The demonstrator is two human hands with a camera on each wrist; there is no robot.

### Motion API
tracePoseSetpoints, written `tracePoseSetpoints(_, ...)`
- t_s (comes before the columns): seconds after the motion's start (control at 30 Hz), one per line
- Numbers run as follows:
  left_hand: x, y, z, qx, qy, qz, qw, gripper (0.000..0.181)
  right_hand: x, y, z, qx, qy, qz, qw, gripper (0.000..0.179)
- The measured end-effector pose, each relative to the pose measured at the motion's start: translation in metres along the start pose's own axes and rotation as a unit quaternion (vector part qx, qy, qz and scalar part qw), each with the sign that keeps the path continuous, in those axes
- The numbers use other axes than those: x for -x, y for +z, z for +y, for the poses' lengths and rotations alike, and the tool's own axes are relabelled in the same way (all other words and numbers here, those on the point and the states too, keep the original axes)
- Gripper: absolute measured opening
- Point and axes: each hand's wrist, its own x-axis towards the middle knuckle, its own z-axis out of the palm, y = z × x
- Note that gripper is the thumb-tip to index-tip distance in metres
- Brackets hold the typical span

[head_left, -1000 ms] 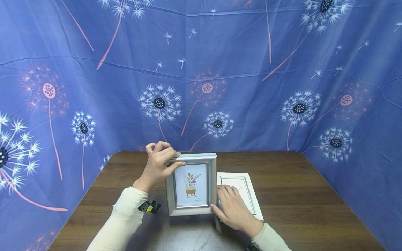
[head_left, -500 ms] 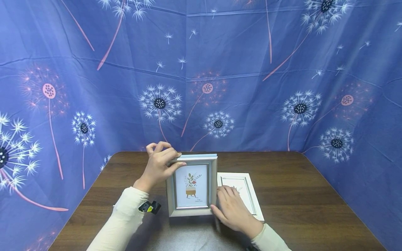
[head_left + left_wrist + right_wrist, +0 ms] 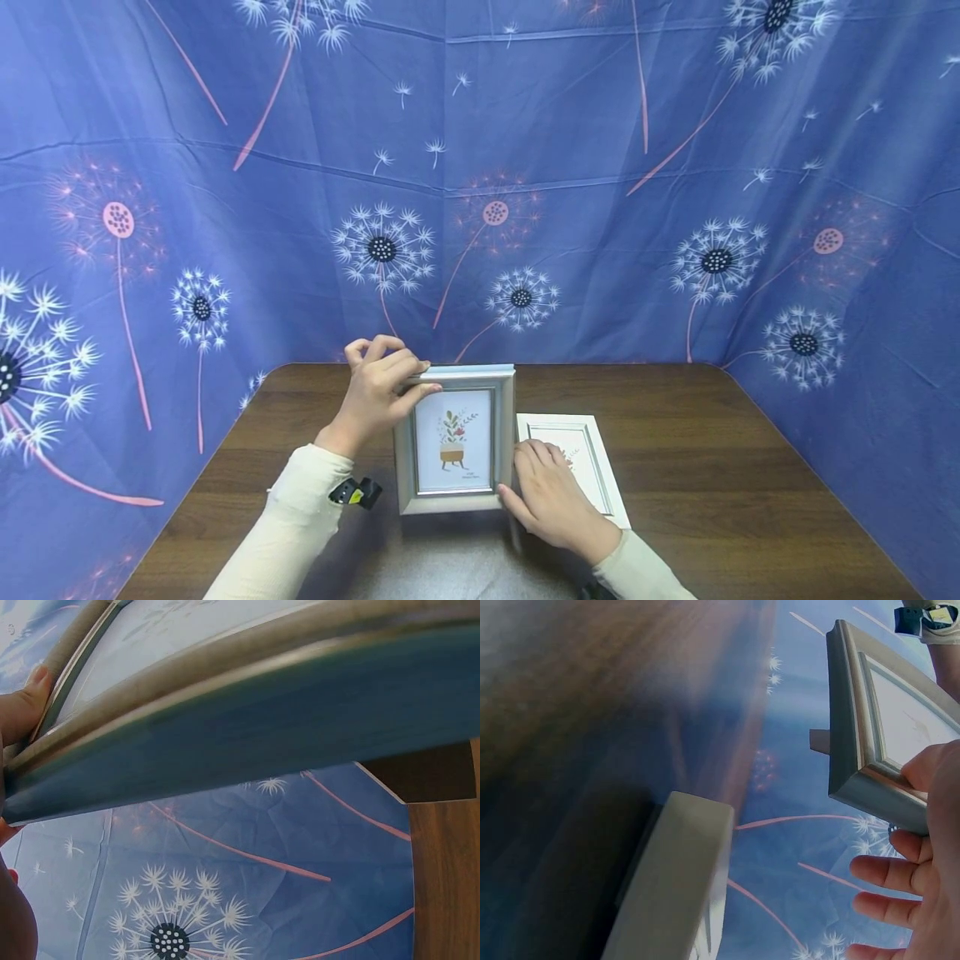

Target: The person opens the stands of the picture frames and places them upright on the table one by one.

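A silver-grey picture frame (image 3: 454, 503) is held upright in the head view, its potted-plant print facing me. At its top left corner my left hand (image 3: 375, 400) pinches it, thumb on the front and fingers over the top. My right hand (image 3: 558, 504) is at the lower right corner. In the right wrist view, the right thumb (image 3: 922, 766) lies on the front moulding and the index finger is by the frame's outer side; the other fingers are spread. A small tab (image 3: 820, 741) sticks out behind the frame.
A white picture frame (image 3: 611, 475) lies face up on the brown wooden table (image 3: 712, 500), right of the grey one and partly behind my right hand. Blue dandelion-print cloth (image 3: 600, 217) hangs along the table's back and sides.
The grey frame and both hands have shifted very slightly left and up. The grasp looks the same, and the white frame stays in place.
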Motion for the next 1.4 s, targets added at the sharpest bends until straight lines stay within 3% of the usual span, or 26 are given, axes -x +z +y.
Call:
tracePoseSetpoints(0.4, -0.002, -0.003, -0.011, -0.022, -0.011, 0.010, 0.9997, 0.043, -0.018, 0.005, 0.002, -0.002, 0.016, -0.021, 0.9997, 0.034)
tracePoseSetpoints(0.7, -0.001, -0.009, -0.018, -0.023, -0.040, -0.003, 0.9989, 0.025, -0.030, 0.009, 0.001, -0.009, 0.026, -0.035, 0.9990, 0.033)
tracePoseSetpoints(1.1, 0.003, -0.015, -0.031, -0.037, -0.058, -0.008, 0.9976, 0.027, -0.044, 0.020, -0.004, -0.005, 0.035, -0.034, 0.9988, 0.032)
tracePoseSetpoints(1.4, 0.008, -0.019, -0.035, -0.053, -0.085, -0.018, 0.9948, 0.026, -0.051, 0.029, -0.011, -0.011, 0.055, -0.066, 0.9962, 0.034)
